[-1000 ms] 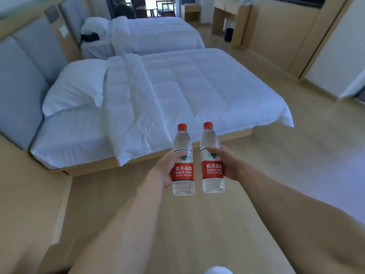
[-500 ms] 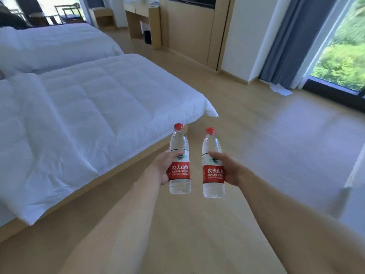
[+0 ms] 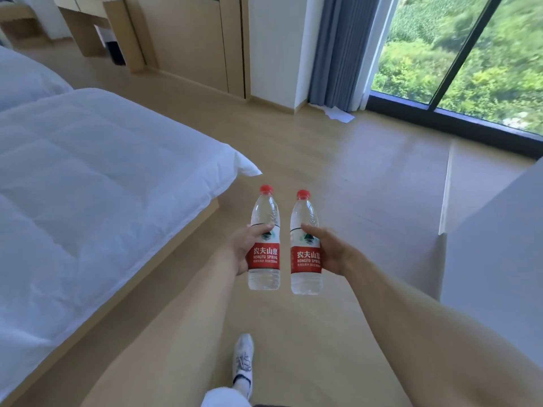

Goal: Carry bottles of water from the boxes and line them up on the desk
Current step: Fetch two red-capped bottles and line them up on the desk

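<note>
**Two bottles carried as the view swings toward the window**

Head view: the left bottle (image 3: 263,239) is gripped by the left hand (image 3: 242,250), the right bottle (image 3: 305,243) by the right hand (image 3: 329,250), fingers curled round the labels. Both are held upright, above the floor (image 3: 367,186). The bed (image 3: 88,186) has slid leftward; no desk is recognised yet, so carrying is judged unfinished.
</note>
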Demonstrator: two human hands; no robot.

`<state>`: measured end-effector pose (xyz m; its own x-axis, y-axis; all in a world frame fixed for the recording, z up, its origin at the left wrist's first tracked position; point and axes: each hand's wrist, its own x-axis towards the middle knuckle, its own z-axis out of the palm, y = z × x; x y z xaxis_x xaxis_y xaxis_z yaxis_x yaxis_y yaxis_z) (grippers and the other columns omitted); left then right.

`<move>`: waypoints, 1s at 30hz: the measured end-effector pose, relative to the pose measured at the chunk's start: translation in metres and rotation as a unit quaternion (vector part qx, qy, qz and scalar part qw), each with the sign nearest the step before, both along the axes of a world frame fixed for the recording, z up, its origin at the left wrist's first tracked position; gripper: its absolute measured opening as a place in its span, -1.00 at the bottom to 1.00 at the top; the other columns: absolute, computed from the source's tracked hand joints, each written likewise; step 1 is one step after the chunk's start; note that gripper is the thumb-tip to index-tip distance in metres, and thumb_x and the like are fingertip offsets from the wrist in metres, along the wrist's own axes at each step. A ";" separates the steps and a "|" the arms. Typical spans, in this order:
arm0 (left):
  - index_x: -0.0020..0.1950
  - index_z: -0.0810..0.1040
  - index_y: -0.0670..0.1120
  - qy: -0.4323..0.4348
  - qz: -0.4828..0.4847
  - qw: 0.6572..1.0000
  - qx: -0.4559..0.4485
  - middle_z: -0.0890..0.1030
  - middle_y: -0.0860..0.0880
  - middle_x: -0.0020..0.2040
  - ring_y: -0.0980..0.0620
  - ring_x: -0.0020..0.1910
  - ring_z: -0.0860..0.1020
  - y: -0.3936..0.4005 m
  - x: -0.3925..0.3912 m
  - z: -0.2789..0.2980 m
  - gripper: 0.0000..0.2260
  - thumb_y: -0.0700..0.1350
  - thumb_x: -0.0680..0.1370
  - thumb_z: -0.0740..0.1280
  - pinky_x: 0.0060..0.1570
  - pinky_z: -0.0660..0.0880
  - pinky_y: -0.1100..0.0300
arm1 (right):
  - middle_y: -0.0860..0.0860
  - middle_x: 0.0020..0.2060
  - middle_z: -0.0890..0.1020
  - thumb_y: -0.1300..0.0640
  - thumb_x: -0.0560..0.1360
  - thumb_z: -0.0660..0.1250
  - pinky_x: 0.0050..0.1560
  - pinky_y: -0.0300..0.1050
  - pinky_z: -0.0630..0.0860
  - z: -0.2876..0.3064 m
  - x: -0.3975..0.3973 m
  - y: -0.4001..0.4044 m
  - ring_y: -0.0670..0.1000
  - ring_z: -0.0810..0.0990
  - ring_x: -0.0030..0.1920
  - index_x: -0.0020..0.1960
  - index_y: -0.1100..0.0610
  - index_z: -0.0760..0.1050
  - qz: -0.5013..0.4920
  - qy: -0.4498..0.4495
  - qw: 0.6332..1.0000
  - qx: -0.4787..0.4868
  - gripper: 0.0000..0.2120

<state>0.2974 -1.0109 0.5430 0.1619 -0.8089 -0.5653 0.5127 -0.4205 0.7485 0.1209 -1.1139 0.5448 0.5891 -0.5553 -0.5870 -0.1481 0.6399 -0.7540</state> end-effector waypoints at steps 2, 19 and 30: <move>0.41 0.47 -0.20 -0.003 -0.015 1.000 0.004 0.61 -0.30 0.23 -0.31 0.14 0.62 -0.030 0.015 -0.003 -0.58 -0.10 0.58 0.40 0.21 0.55 -0.24 | 0.26 0.03 0.65 0.11 0.58 0.34 -0.05 0.08 0.64 -0.002 0.013 -0.023 0.20 0.66 -0.08 0.35 0.34 0.41 -0.012 0.000 1.000 -0.008 -0.56; 0.23 0.58 -0.21 -0.013 -0.104 0.994 0.008 0.67 -0.29 0.11 -0.23 -0.05 0.65 -0.272 0.122 0.016 -0.71 -0.12 0.56 0.43 0.09 0.59 -0.16 | 0.27 0.12 0.65 0.02 0.53 0.41 0.16 0.21 0.57 0.017 0.105 -0.231 0.21 0.63 -0.01 0.29 0.30 0.50 -0.092 0.073 0.992 -0.050 -0.55; 0.05 0.69 0.03 -0.134 -0.062 0.986 0.072 0.75 0.02 -0.16 -0.01 -0.10 0.69 -0.446 0.147 -0.007 -0.66 0.10 0.34 0.60 -0.20 0.64 0.09 | 0.25 0.17 0.63 0.02 0.51 0.44 0.23 0.21 0.52 0.005 0.117 -0.422 0.17 0.60 0.00 0.33 0.25 0.43 -0.095 0.077 0.991 -0.062 -0.51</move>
